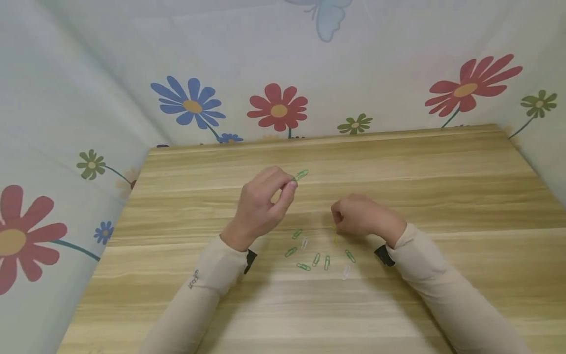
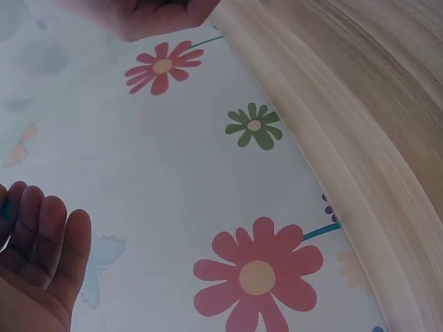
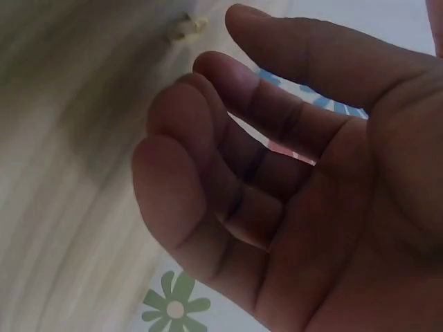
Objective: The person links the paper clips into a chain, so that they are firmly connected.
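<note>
One green paper clip [image 1: 302,174] is pinched at one end between the thumb and forefinger of the left hand [image 1: 265,199], its other end left jutting out above the table. The fingers of the right hand [image 1: 369,215] are loosely bent, and in the right wrist view the thumb is held apart from them, with nothing seen between. Just beside that hand, yellow clip material [image 1: 335,239] is seen on the table; whether one piece or more is meant cannot be told.

Nearer the person, six green clips [image 1: 327,262] and two white clips [image 1: 346,272] are scattered, turned at various angles. Dark lettering [image 1: 193,279] is borne by the left beige sleeve [image 1: 203,290], but it cannot be read with certainty. The held clip is formed of slim, looped green wire. All is set over a wood-grained table [image 1: 177,196], backed by a pale cloth [image 1: 376,64] printed with flowers and, at the top, one blue butterfly [image 1: 329,19].
</note>
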### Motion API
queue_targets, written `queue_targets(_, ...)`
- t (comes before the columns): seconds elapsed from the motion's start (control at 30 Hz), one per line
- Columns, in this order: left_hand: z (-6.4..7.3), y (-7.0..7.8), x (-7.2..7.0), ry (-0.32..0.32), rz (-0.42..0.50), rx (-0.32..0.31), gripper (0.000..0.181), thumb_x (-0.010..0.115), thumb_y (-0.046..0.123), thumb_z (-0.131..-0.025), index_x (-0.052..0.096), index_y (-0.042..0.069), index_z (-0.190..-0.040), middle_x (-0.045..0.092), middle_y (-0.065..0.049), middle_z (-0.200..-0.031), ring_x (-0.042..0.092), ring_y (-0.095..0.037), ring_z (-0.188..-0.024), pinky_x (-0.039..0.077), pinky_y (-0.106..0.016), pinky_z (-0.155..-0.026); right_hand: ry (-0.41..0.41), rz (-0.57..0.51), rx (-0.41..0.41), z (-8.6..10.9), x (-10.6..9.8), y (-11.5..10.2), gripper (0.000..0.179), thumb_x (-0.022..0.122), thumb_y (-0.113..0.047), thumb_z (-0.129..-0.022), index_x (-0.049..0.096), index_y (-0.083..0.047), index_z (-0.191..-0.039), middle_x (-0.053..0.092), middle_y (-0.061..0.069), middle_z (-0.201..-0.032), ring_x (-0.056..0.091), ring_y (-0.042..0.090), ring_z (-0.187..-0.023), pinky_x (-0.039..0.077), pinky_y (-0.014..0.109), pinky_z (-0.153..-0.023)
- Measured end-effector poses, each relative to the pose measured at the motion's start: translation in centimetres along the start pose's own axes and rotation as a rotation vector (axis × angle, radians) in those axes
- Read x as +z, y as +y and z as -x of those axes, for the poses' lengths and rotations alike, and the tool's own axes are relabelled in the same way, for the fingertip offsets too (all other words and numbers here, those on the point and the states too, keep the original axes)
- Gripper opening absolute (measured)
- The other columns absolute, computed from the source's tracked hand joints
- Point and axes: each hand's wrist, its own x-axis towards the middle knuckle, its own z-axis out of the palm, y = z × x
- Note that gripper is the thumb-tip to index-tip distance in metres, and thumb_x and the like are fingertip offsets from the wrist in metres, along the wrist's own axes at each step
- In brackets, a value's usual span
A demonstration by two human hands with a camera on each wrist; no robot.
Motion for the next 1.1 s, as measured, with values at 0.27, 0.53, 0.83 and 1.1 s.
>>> queue_targets(0.27, -0.1, 0.1, -0.1, 0.012, 0.061, 0.018, 0.013, 0.057, 0.008, -0.096, 0.065, 0.003, -0.088, 0.058, -0.003, -0.078, 0.055, -0.016, -0.073, 0.05, -0.03, -0.065, -0.013, 0.005, 0.086, -0.2, 1.3, 0.0, 0.016, 0.062, -0.003, -0.087, 0.057, -0.013, -0.075, 0.054, 0.0, -0.071, 0.049, 0.018, -0.065, 0.042, 0.032, -0.061)
queue_targets(0.53, -0.4, 0.3, 0.0, -0.031, 0.027, 0.038, 0.009, 0.06, 0.008, -0.095, 0.065, 0.004, -0.088, 0.057, -0.002, -0.079, 0.055, -0.016, -0.073, 0.052, -0.029, -0.065, -0.012, -0.074, 0.116, -0.3, 1.3, 0.4, 0.013, 0.065, -0.003, -0.076, 0.056, -0.012, -0.076, 0.055, 0.001, -0.071, 0.05, 0.017, -0.062, 0.04, 0.029, -0.055)
queue_targets(0.83, 0.2, 0.3, 0.0, -0.052, -0.006, 0.032, 0.012, 0.058, 0.009, -0.096, 0.067, 0.004, -0.089, 0.061, -0.002, -0.083, 0.058, -0.013, -0.074, 0.054, -0.028, -0.066, -0.026, -0.085, 0.053, -0.8, 1.7, 0.4, 0.016, 0.066, -0.003, -0.076, 0.054, -0.013, -0.07, 0.05, -0.001, -0.065, 0.046, 0.015, -0.057, 0.036, 0.028, -0.053)
queue_targets(1.1, 0.4, 0.6, 0.0, -0.055, 0.016, 0.04, 0.01, 0.059, 0.006, -0.093, 0.067, 0.006, -0.086, 0.061, -0.001, -0.081, 0.06, -0.012, -0.073, 0.055, -0.029, -0.065, 0.131, -0.418, -0.185, -0.4, 0.3, 0.8, 0.013, 0.063, 0.001, -0.079, 0.055, -0.009, -0.077, 0.051, -0.001, -0.07, 0.049, 0.014, -0.061, 0.042, 0.028, -0.055)
